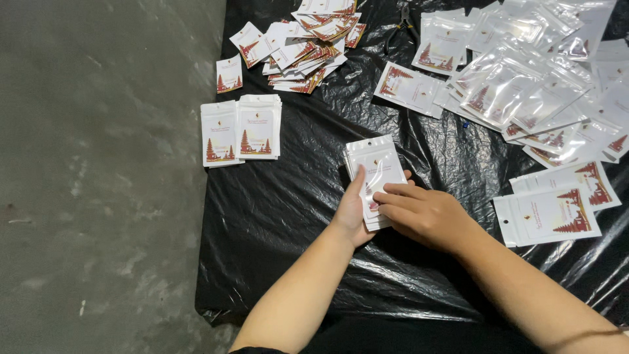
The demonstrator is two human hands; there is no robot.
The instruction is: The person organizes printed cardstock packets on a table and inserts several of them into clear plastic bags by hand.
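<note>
My left hand (350,213) cups the left side of a small stack of white pouches (377,170), thumb up along its long edge; fingers curled under, gripping the stack. My right hand (422,213) lies on top w/ fingers flat & extended, pressing the lower half, not clenched. The stack sits near the middle of the black plastic sheet (275,216), tilted a bit, top leaning left.

To do this well, I reckon: keep the left thumb as a fence, tap the edges square w/ the right fingertips, don't squeeze hard or the slick pouches fan out. Press light, slide, align the zip ends.

Two squared piles (241,131) sit at the sheet's left edge, touching each other. Loose printed cards (304,49) heap nr the far edge, clear empty pouches (524,85) spread over the far right corner. Pliers (403,23) lie between those, partly hidden. Concrete floor (98,177) beyond the left edge.
</note>
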